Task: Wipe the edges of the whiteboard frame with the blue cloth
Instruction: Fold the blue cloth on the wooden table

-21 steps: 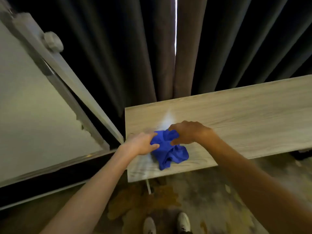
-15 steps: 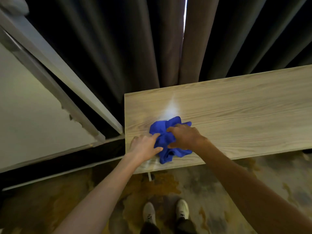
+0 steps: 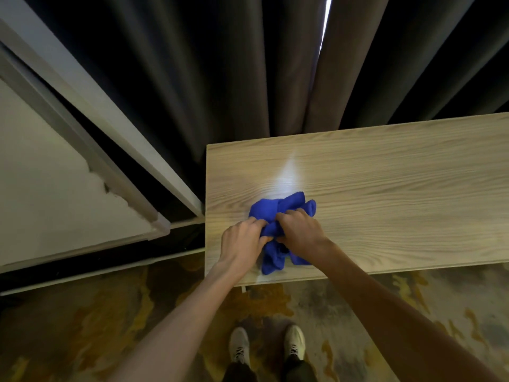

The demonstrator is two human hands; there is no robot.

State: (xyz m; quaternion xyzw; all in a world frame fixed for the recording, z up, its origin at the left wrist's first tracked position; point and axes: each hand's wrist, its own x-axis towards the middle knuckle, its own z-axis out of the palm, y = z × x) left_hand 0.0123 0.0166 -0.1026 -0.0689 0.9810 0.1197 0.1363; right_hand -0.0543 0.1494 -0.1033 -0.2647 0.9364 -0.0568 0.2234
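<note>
A crumpled blue cloth (image 3: 278, 213) lies on the near left part of a light wooden table (image 3: 385, 188). My left hand (image 3: 241, 244) grips its left side, fingers curled into the folds. My right hand (image 3: 301, 234) clutches the cloth from the right, thumb tucked under. The two hands nearly touch over the cloth. The whiteboard (image 3: 49, 188) stands at the left, its white surface tilted, bounded by a grey metal frame (image 3: 124, 186) whose lower right corner (image 3: 161, 226) sits just left of the table.
Dark curtains (image 3: 248, 64) hang behind the table, with a bright slit of light. A second grey rail (image 3: 115, 119) runs beside the whiteboard frame. Patterned carpet (image 3: 82, 326) covers the floor, and my white shoes (image 3: 267, 344) stand below the table's front edge.
Both hands have closed in on the cloth and bunched it between them. The view has tilted down, so the whiteboard's upper part with its round knob has left the view.
</note>
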